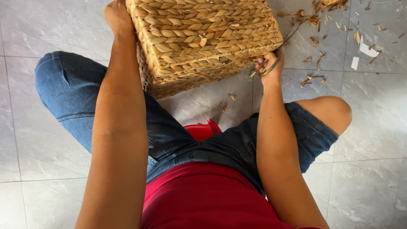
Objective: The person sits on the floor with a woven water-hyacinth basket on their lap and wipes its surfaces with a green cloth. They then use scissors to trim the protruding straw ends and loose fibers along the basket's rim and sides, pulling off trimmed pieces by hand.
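Bottom centre: red shirt, blue denim shorts, a red stool (202,129) edge showing between the legs. Both forearms run up the frame. Right hand (268,67), centre right, fingers closed around small scissors (263,68), pressed at the lower right edge of the woven basket (203,40). Left hand (116,17), upper left, pressed against the basket's left side; finger position can't be told. Basket sits top centre, tilted, contents not visible. Grey tile floor (42,161): bare at left and lower right, straw scraps (316,78) scattered upper right.
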The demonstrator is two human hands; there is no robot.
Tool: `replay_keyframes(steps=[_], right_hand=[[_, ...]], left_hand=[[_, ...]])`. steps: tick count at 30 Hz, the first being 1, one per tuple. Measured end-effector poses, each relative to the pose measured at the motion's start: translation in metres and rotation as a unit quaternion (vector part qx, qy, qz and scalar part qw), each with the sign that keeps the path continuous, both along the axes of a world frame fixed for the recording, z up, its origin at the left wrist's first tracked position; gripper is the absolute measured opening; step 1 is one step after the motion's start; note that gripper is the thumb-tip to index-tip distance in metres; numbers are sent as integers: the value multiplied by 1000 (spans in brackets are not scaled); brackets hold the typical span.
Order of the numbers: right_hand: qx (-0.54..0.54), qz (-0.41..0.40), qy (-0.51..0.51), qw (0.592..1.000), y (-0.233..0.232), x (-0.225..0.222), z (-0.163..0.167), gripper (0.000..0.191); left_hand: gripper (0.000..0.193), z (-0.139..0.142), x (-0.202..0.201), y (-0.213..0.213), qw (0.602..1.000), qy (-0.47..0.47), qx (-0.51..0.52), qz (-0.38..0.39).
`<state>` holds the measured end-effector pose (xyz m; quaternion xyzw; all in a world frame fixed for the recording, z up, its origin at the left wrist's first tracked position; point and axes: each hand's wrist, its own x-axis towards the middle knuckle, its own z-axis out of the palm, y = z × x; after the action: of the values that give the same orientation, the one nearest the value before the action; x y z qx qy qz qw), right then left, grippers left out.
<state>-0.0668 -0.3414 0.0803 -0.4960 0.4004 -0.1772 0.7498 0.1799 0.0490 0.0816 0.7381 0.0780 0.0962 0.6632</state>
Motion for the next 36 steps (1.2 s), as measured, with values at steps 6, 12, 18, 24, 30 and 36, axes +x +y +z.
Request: replay_keyframes(steps=[6,12,18,24,30,36], right_hand=[[-178,15,-47,983,-17,-23,26,22],[-204,-26,56,977,-26,-36,6,22],[-135,-62,15,989,-13,-31,1,24],[-126,-103,21,986,-4,-24,1,25],[-188,-54,79,977,0,-15,2,31],[-192,-20,45,980,1,-16,7,29]], left_hand=[[63,-9,-3,16,983,181,-3,-13],[79,-47,-25,-7,938,270,218,-11],[76,-51,-35,-9,954,266,130,36],[66,-51,-52,-12,989,123,-46,73],[85,-56,-61,8,975,219,-21,-30],[91,-16,-59,12,919,284,-271,16]])
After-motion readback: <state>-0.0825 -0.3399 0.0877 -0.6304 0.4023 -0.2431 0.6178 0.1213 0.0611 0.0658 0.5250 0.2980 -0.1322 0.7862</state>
